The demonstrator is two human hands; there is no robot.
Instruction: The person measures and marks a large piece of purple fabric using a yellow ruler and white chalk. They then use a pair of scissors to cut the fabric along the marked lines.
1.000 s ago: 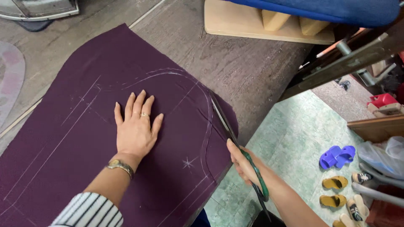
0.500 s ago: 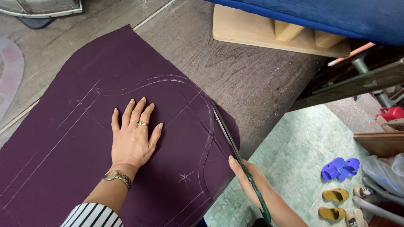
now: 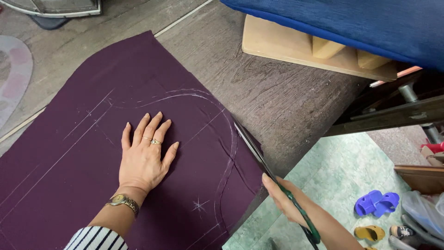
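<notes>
Right hand [image 3: 289, 203], 5 o'clock in frame, fist closed round green handle of scissors [image 3: 259, 155]; blades lie along right edge of purple fabric [image 3: 69, 153], tips toward 11 o'clock. Left hand [image 3: 143, 157] spread flat, fingers wide, pressing fabric beside white chalk curve [image 3: 229, 139]. Fabric lies on dark wooden table [image 3: 277, 102]. Step judged: cutting start at edge. Next move calls for blades tracking chalk curve, flat palm holding cloth taut. Beyond, 1 o'clock: wooden board [image 3: 300, 51] under blue cushion [image 3: 351, 23].

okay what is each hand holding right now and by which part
The right hand holds scissors by their green handles, blades at the purple fabric edge. The left hand holds nothing; it lies flat on the fabric.
</notes>
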